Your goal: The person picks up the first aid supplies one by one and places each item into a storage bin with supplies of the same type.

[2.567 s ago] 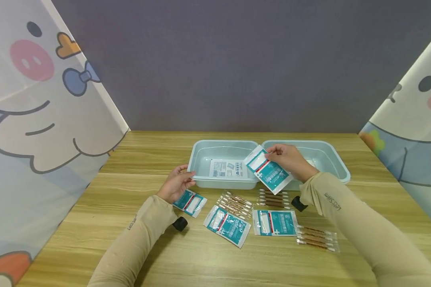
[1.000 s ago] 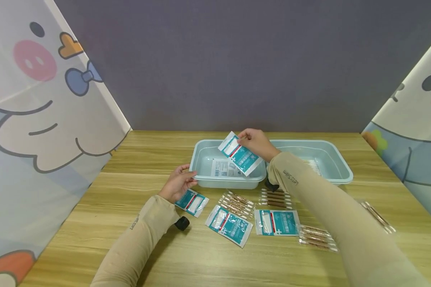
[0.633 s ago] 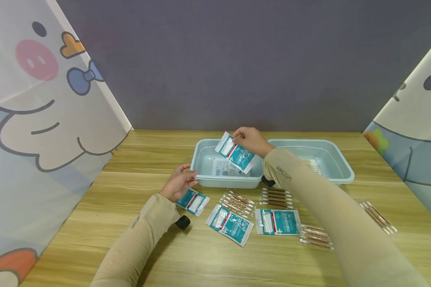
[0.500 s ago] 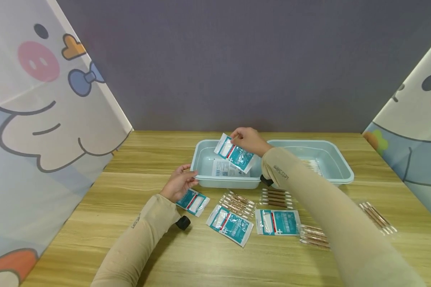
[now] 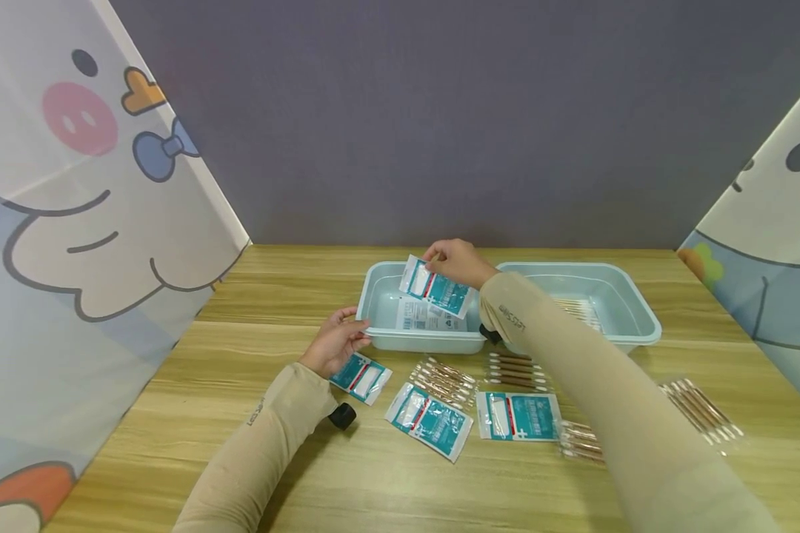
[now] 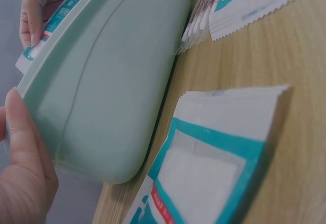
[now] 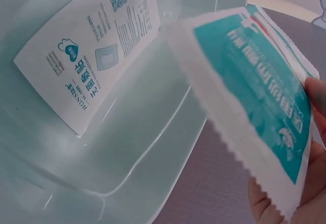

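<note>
My right hand (image 5: pixel 463 263) pinches a teal-and-white dressing packet (image 5: pixel 448 295) by its upper edge, holding it tilted over the left light-blue plastic tray (image 5: pixel 381 339). A white printed packet (image 7: pixel 91 56) lies face down on that tray's floor. At the tray's left front corner, my left hand (image 5: pixel 335 342) grips the rim between thumb and fingers. Just below this hand lies another dressing packet (image 5: pixel 367 379), partly hidden by it in the head view. Two more, a tilted dressing packet (image 5: pixel 430 422) and a straighter dressing packet (image 5: pixel 520 416), lie in front of the trays.
A second plastic tray (image 5: pixel 630 326) stands to the right, with cotton swabs (image 5: pixel 578 312) inside. Packs of brown-stick swabs lie about the wooden table (image 5: pixel 347 488): one swab pack (image 5: pixel 443 381), another swab pack (image 5: pixel 516 371) and a swab pack (image 5: pixel 700 409) at far right. A grey panel (image 5: pixel 400 133) rises behind.
My right hand has carried the dressing packet leftward from between the trays to over the left tray, then slightly lower. My left hand keeps its grip on the rim.
</note>
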Tool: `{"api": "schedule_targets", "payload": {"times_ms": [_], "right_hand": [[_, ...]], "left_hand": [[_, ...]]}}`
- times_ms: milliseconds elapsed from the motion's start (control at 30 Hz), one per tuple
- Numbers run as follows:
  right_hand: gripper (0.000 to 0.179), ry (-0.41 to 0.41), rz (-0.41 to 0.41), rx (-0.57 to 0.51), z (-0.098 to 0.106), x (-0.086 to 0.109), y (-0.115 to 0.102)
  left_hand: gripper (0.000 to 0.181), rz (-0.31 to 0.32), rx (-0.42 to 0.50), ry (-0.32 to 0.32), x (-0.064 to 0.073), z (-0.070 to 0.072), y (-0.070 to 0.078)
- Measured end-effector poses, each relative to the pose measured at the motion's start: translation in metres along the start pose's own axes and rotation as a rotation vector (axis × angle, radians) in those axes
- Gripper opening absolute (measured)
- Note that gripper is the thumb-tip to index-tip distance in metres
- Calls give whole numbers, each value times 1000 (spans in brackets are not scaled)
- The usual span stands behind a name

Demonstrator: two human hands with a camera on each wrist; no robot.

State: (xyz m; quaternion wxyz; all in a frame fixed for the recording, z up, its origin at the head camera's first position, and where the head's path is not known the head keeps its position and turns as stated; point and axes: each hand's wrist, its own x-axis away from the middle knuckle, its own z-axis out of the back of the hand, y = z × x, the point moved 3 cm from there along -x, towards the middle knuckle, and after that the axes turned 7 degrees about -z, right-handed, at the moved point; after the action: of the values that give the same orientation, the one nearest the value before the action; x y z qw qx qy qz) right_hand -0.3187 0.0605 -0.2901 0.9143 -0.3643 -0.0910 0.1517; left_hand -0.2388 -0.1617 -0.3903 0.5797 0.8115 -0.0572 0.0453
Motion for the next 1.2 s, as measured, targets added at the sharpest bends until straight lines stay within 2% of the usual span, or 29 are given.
{"api": "schedule_targets", "payload": {"times_ms": [400,667,900,1200], "right_hand": [[21,-45,-14,84,-2,-8,1],[21,-74,14,194,-8,-13,1],[20,-111,-20,223,-12,-15,4],[24,-140,-60,265,-18,-23,6]], "left_hand": [[44,1,5,-2,0,-1,-1],[45,-10,8,0,1,-3,0],[45,-12,8,-12,1,-3,2],[47,-6,-1,18,2,-1,1]]}}
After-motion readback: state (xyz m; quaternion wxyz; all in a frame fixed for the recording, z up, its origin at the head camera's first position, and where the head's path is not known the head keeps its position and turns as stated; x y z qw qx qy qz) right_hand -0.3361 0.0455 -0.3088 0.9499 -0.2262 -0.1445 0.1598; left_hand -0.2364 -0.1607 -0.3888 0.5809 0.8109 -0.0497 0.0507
